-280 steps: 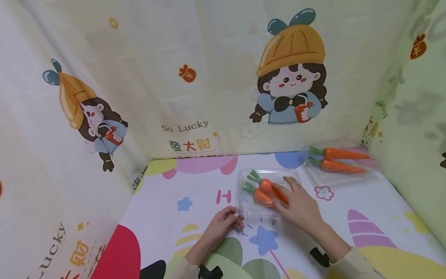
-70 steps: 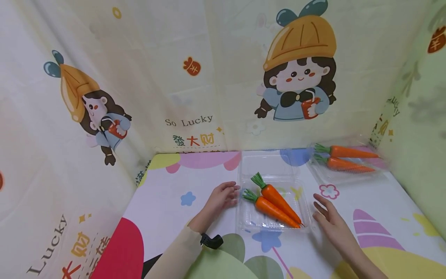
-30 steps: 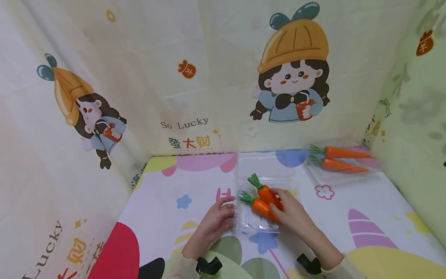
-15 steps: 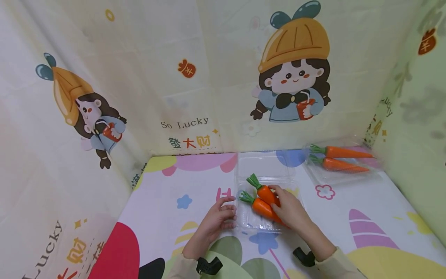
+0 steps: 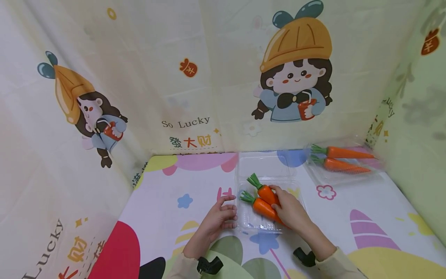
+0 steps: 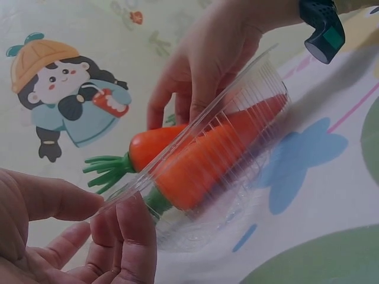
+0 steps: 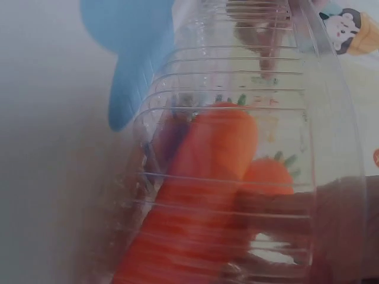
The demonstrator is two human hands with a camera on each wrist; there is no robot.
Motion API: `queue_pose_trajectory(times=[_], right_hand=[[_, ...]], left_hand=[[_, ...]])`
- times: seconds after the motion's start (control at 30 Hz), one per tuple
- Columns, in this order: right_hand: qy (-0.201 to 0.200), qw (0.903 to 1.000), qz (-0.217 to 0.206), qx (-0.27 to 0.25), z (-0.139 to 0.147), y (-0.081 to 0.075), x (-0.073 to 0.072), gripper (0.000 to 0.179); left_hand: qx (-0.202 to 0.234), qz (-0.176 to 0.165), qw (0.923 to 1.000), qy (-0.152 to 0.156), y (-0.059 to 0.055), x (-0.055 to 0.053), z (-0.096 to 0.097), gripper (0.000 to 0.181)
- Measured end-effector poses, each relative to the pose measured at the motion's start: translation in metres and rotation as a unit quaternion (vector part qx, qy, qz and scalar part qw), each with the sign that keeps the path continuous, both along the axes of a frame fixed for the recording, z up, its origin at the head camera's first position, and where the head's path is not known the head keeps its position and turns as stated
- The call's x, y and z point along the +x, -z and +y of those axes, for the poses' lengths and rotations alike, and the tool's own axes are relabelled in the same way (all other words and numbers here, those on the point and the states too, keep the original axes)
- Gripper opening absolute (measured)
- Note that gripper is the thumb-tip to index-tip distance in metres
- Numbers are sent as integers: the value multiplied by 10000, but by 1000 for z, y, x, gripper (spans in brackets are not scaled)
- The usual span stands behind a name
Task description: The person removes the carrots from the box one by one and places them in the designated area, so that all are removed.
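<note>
Two orange toy-like carrots with green tops, the farther one (image 5: 265, 192) and the nearer one (image 5: 262, 208), lie side by side in a clear plastic clamshell box (image 5: 256, 224). Its lid (image 5: 263, 166) is folded back on the far side. My right hand (image 5: 292, 211) reaches over the box and grips the farther carrot between thumb and fingers; the carrots' tips are hidden under it. At the left side my left hand (image 5: 217, 217) pinches the box rim, thumb above and fingers below, as the left wrist view shows. The nearer carrot (image 7: 195, 177) shows through the ridged wall in the right wrist view.
A second clear plastic box (image 5: 320, 176) with two more carrots (image 5: 348, 153) stands at the back right corner of the table. Patterned cloth walls (image 5: 223, 77) enclose the table at the back and sides. The table cover (image 5: 167, 217) is printed with colourful shapes.
The lid now lies behind the box, which sits nearer than 9.3 s ago. Since 2.3 s ago my right hand has moved left onto the carrots, whose tips shifted left. The last half second is nearly still.
</note>
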State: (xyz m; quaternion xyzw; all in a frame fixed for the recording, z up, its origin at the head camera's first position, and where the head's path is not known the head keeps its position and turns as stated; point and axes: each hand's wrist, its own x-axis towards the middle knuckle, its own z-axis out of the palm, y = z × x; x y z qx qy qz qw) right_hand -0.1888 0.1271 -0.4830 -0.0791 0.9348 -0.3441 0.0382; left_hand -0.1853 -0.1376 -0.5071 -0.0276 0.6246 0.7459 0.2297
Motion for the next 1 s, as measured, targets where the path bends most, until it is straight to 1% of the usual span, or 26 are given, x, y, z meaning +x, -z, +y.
queue_pose_trajectory(times=[0.3,0.57,0.77,1.0], right_hand=[[-31,9998,201,-63,1,-1,1,63],[-25,9992,335,-198,2,-6,1,62],[-38,9987,477,-170,3,-9,1,63],[8,9974,712,-118,4,-12,-1,63]], left_hand=[[-1,6,10000,-19,-1,1,1,55],[-7,-25,10000,-23,-1,1,0,55],[23,-2,10000,22,0,2,-1,54],[65,-22,10000,1,-1,3,-1,55]])
